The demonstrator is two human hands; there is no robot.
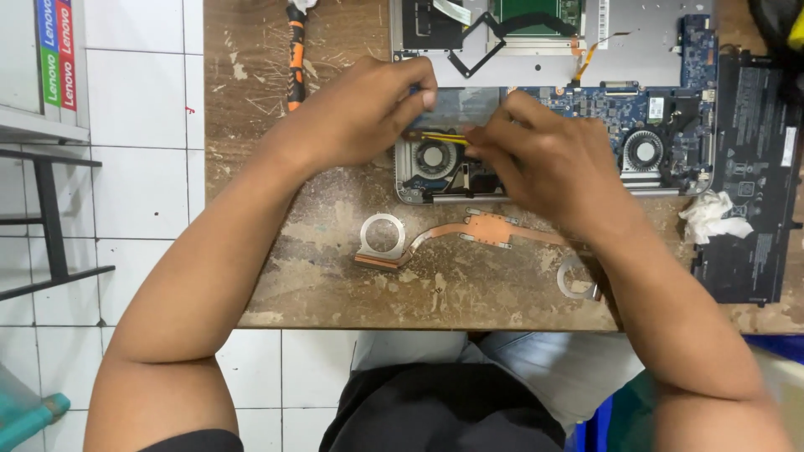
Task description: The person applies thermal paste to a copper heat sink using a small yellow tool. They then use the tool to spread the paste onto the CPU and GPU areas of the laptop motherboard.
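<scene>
Both hands point(456, 138) on opened laptop point(653, 109)

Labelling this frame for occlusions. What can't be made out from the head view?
- What the left hand and right hand pinch: fingers cover the spot on the opened laptop; only a yellow wire shows.
- Laptop top: cut off by the upper edge.
- Copper heat pipe: its right end passes under the right forearm.
- Orange-handled tool: tip cut off at the upper edge.
- Black battery: label print too small.
</scene>
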